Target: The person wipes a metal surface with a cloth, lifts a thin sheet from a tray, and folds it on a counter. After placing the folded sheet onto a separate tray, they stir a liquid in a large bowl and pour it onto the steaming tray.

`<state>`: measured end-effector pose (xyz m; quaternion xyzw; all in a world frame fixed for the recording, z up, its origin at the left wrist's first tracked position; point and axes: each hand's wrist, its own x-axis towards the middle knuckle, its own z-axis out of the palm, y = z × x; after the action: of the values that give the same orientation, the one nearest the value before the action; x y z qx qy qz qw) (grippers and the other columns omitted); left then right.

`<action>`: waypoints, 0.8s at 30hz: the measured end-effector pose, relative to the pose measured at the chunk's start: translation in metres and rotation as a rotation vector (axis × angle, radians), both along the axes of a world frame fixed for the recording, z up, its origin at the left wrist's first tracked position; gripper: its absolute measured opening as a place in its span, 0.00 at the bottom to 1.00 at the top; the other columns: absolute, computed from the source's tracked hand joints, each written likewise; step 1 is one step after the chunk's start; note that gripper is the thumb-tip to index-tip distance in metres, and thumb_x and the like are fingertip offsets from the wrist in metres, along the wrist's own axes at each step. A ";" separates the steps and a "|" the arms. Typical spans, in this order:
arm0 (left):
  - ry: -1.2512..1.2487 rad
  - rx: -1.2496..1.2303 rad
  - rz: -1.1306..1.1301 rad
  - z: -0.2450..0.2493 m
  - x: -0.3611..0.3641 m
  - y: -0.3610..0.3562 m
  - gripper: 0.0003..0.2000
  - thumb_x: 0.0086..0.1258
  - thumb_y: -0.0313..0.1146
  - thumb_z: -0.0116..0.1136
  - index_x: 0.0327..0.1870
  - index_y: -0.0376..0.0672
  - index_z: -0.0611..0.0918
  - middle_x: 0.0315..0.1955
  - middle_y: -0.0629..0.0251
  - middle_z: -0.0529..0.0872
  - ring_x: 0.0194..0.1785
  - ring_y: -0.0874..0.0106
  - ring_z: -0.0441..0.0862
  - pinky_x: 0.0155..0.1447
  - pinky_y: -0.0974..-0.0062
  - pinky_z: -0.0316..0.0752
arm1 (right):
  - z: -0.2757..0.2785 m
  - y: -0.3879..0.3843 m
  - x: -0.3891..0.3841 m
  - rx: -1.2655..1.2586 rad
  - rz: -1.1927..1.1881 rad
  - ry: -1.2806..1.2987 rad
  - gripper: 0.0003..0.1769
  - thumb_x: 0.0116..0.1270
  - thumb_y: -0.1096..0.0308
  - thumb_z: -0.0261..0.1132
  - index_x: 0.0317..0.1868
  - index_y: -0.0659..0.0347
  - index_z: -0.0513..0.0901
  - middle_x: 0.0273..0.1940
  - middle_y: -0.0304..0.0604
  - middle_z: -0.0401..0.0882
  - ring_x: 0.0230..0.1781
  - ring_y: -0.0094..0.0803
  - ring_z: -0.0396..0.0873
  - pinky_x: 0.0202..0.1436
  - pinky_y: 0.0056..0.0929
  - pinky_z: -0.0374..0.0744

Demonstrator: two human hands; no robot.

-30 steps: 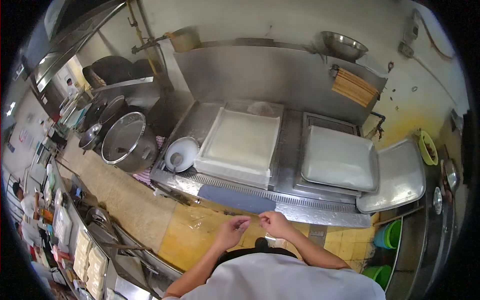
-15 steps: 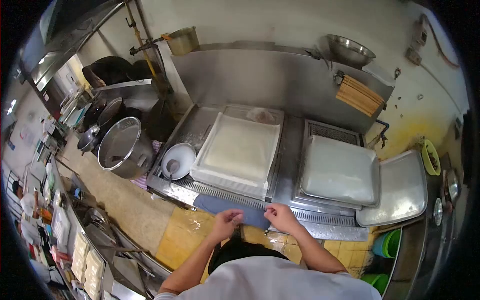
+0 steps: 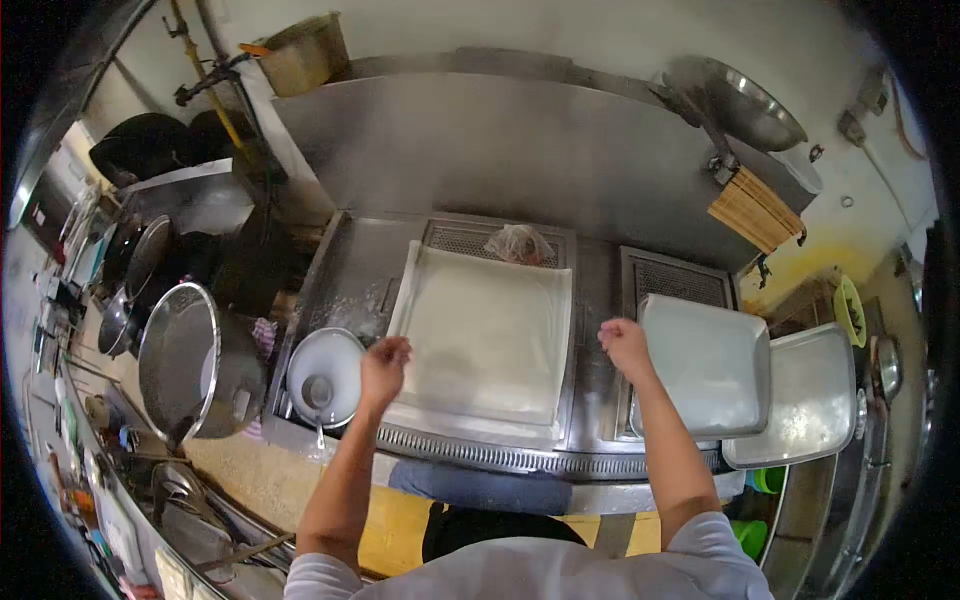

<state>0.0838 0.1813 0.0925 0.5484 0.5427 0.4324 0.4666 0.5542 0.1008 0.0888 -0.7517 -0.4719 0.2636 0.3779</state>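
On the steel counter lies a broad pale sheet (image 3: 485,340) over a white cloth (image 3: 470,420), whose margins show around it. My left hand (image 3: 384,370) hovers at the sheet's left edge, fingers curled together. Over the steel to the right of the sheet is my right hand (image 3: 625,345), its fingers also bent inward. Whether either hand pinches anything small cannot be made out. Near my left hand stands a white bowl (image 3: 340,365) with a ladle (image 3: 317,392) in it. Beside my right hand rests a metal tray (image 3: 705,365) with a pale, smooth surface.
A second metal tray (image 3: 800,390) overlaps the first at the right. A large metal pot (image 3: 180,360) stands at the left. Behind the sheet sits a clear plastic bag (image 3: 520,243). A blue-grey cloth (image 3: 480,485) lies along the counter's front edge.
Both hands have moved forward and apart, from near my body to either side of the pale sheet. The view has shifted closer to the counter.
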 end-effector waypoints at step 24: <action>0.657 0.146 0.012 -0.052 0.052 0.277 0.15 0.70 0.43 0.60 0.43 0.42 0.90 0.39 0.45 0.89 0.44 0.48 0.88 0.50 0.56 0.81 | -0.051 0.166 -0.006 0.092 -0.196 -0.346 0.09 0.61 0.66 0.69 0.38 0.62 0.87 0.39 0.52 0.86 0.43 0.49 0.84 0.49 0.41 0.81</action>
<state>0.1356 0.4578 0.0403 0.6873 0.6347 0.2731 0.2238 0.5477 0.2671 0.0378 -0.8102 -0.4658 0.0707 0.3488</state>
